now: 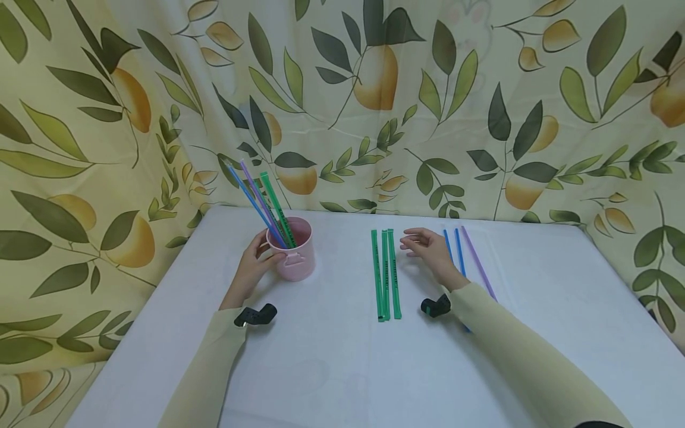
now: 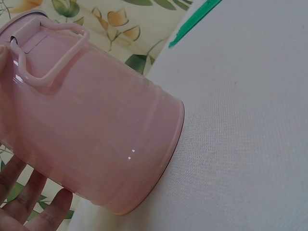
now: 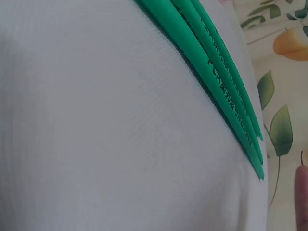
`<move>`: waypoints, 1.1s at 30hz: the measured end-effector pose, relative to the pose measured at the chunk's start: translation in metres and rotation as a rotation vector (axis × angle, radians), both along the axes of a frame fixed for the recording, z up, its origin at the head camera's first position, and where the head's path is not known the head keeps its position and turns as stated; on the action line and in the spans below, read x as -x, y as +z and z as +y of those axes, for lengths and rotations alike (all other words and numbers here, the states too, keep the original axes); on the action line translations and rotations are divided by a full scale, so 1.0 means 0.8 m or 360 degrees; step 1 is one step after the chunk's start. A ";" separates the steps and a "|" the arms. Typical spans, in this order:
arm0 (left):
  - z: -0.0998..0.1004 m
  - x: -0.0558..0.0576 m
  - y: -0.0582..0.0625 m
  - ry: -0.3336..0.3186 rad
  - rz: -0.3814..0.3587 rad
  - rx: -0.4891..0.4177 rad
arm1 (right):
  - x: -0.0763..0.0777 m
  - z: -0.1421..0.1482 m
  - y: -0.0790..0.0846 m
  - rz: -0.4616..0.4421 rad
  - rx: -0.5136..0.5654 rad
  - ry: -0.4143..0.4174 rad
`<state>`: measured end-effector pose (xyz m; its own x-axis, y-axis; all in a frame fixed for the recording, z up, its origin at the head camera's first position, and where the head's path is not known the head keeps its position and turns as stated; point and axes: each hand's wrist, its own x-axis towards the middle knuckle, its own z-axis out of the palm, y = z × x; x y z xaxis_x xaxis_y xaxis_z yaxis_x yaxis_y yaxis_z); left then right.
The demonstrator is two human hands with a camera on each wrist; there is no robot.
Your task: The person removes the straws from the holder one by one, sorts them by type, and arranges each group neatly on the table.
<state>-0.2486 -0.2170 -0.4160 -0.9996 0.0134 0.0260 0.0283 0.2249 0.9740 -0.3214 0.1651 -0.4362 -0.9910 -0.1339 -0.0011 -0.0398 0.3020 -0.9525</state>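
Note:
My left hand (image 1: 250, 268) grips a pink cup (image 1: 297, 265) by its side, thumb at the front near the small folding handle (image 2: 55, 62) and fingers behind. Blue, purple and green straws (image 1: 275, 208) lean to the left inside the cup. Right of the cup, three green-wrapped straws (image 1: 385, 276) with dark printing lie side by side on the white table. Just to their right is my right hand (image 1: 432, 252), fingers loosely bent with nothing in them. In the right wrist view a single fingertip (image 3: 301, 192) shows at the right edge, apart from the green straws (image 3: 221, 79).
Two blue straws (image 1: 459, 244) and a purple straw (image 1: 478, 261) lie beyond the right forearm, partly hidden by it. A patterned curtain (image 1: 342, 119) with leaves and fruit hangs behind the white table (image 1: 321, 356).

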 end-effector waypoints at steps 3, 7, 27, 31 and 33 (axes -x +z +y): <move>0.000 0.000 0.000 -0.0002 0.0006 -0.0005 | -0.001 -0.001 0.001 0.0134 0.0041 0.0020; 0.000 0.000 -0.001 0.0000 0.0013 0.0004 | -0.002 -0.001 0.003 0.0297 0.0011 0.0054; -0.001 0.001 -0.001 0.0001 0.0019 -0.0014 | 0.001 -0.064 0.043 0.0673 0.0082 0.0189; -0.002 0.001 -0.002 -0.0016 0.0055 -0.0034 | 0.005 -0.085 0.052 0.0683 0.0171 0.0239; -0.002 0.001 -0.003 -0.0023 0.0070 -0.0044 | 0.007 -0.096 0.057 0.0687 0.0208 0.0261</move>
<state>-0.2497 -0.2188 -0.4182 -0.9972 0.0267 0.0702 0.0741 0.1974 0.9775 -0.3270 0.0883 -0.3906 -0.8629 -0.2602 0.4333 -0.4773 0.1375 -0.8679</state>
